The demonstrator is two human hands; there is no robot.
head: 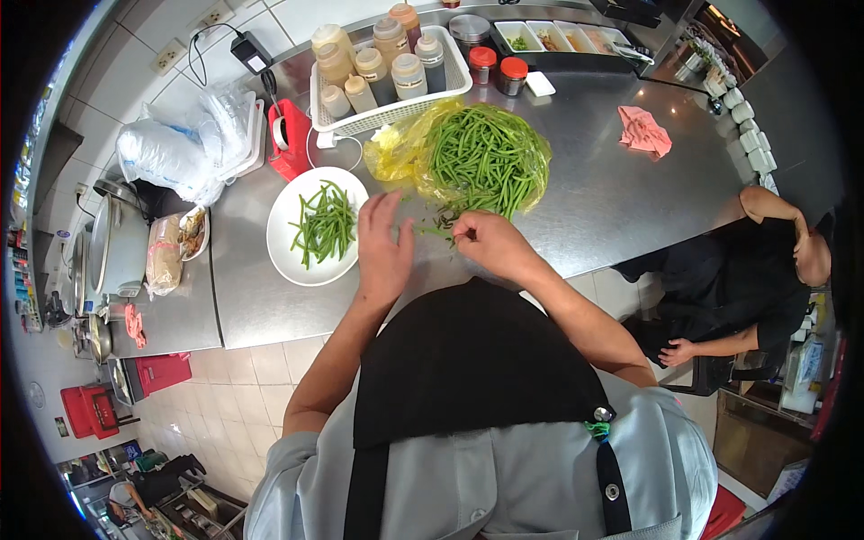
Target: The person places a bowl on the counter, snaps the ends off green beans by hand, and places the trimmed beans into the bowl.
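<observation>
My left hand (386,246) is beside the right rim of a white plate (280,253), fingers apart, with no bean plainly held in it. On the plate lies a small heap of cut green beans (324,223). My right hand (489,241) has its thumb and fingers pinched around one end of a green bean (432,231), which points towards my left hand. Beyond the right hand, a yellow plastic bag (540,145) lies spread under a large pile of whole green beans (482,158). Small bean scraps (445,217) lie on the steel table between the hands.
A white basket (398,108) of squeeze bottles stands behind the bag, near red-lidded jars (513,74). A red tape dispenser (288,145) is behind the plate. A pink cloth (644,131) lies on the steel table (587,202). A person in black (736,290) is at the right.
</observation>
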